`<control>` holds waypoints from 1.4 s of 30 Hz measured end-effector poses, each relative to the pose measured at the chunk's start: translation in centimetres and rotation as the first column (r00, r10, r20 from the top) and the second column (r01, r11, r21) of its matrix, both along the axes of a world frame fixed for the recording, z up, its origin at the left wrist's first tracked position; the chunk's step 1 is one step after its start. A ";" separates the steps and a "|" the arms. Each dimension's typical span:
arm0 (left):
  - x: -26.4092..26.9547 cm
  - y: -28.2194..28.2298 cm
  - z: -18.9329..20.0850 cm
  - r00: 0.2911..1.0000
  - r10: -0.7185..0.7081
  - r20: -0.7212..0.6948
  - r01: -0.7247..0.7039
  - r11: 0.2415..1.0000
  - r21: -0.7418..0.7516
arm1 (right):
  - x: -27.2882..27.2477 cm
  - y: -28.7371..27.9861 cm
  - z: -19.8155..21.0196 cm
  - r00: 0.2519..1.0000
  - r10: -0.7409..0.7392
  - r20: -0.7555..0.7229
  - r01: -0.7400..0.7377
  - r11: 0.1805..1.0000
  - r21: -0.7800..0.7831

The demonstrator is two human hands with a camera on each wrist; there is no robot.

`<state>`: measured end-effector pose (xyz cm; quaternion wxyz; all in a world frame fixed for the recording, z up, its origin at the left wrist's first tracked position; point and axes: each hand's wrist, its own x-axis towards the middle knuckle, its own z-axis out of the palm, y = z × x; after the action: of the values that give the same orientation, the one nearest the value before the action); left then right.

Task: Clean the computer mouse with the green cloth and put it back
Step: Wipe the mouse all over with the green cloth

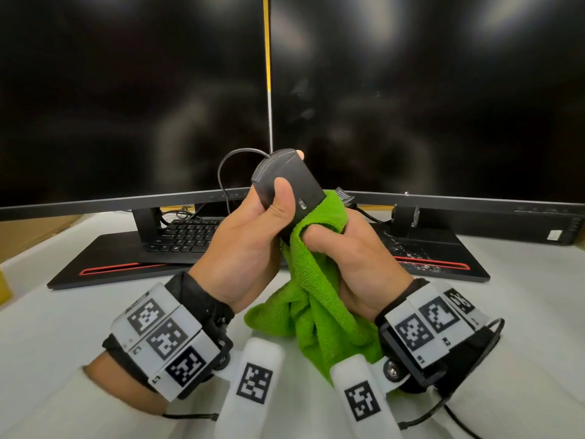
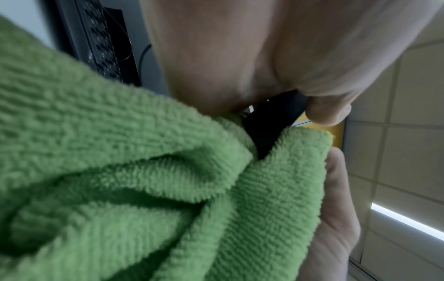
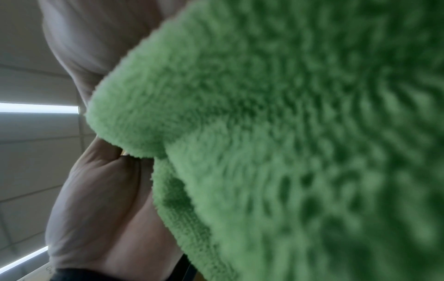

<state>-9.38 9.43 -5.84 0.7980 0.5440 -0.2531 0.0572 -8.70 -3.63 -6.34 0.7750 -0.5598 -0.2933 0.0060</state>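
A black wired computer mouse [image 1: 285, 175] is held up above the desk, tilted, in front of the two monitors. My left hand [image 1: 253, 236] grips it, thumb laid across its side and fingers wrapped behind. My right hand [image 1: 348, 261] grips the bunched green cloth [image 1: 313, 296] and presses it against the mouse's lower right end. In the left wrist view a strip of the mouse [image 2: 271, 125] shows between my left hand [image 2: 240, 57] and the cloth [image 2: 120, 171]. The cloth [image 3: 288, 133] fills the right wrist view beside my right hand [image 3: 108, 209].
Two dark monitors [image 1: 126, 90] stand close behind, their stands [image 1: 145, 220] on black bases. A black keyboard [image 1: 186, 236] lies under the left one. The mouse cable [image 1: 224, 172] loops back to the left. The white desk [image 1: 63, 312] lies below my hands.
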 end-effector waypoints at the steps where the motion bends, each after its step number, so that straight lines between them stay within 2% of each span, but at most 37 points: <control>1: 0.0 0.0 0.0 1.000 0.002 0.002 -0.002 1.000 0.001 | 0.1 0.0 0.0 1.000 -0.018 0.009 0.018 1.000 -0.014; 10: 0.2 0.1 0.2 1.000 -0.021 0.017 0.020 1.000 0.007 | 0.3 -0.8 0.3 0.971 -0.188 0.151 0.211 0.965 -0.157; 16: 0.1 0.3 0.2 0.999 -0.037 0.021 0.037 0.999 0.008 | 0.2 -1.2 0.9 0.937 -0.294 0.190 0.318 0.942 -0.110; 20: 0.1 0.2 0.1 0.998 -0.058 0.012 0.058 0.998 0.007 | 0.3 -1.4 1.1 0.913 -0.368 0.178 0.383 0.922 -0.060; 24: 0.1 0.3 0.1 0.998 -0.068 0.006 0.068 0.998 0.002 | 0.4 -1.7 1.0 0.883 -0.465 0.063 0.469 0.881 -0.061; 26: 0.1 0.2 0.1 0.998 -0.067 0.014 0.067 0.998 0.001 | 0.6 -1.7 0.8 0.905 -0.424 0.025 0.424 0.898 -0.116; 29: 0.2 0.1 0.0 0.998 -0.053 0.028 0.053 0.999 0.010 | 0.7 -1.0 0.2 0.981 -0.194 -0.004 0.193 0.980 -0.056; 32: 0.1 0.1 -0.1 0.999 -0.045 0.022 0.045 0.999 0.006 | 0.4 -0.1 -0.3 0.998 -0.054 -0.021 0.053 0.998 -0.024; 34: 0.0 0.1 0.0 0.999 -0.031 0.017 0.031 0.999 -0.007 | 0.4 0.0 -0.3 0.998 -0.057 -0.027 0.057 0.998 -0.019; 37: 0.0 0.0 0.1 1.000 -0.015 0.020 0.015 1.000 -0.011 | 0.2 -0.2 0.0 0.989 -0.145 -0.006 0.145 0.989 -0.026; 42: 0.0 0.0 0.2 0.998 -0.047 0.029 0.047 0.999 -0.007 | 0.1 -0.7 0.4 0.974 -0.221 0.057 0.224 0.973 -0.049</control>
<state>-9.36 9.48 -5.69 0.7973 0.5341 -0.2769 0.0473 -8.56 -4.30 -5.99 0.7472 -0.6104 -0.2479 -0.0870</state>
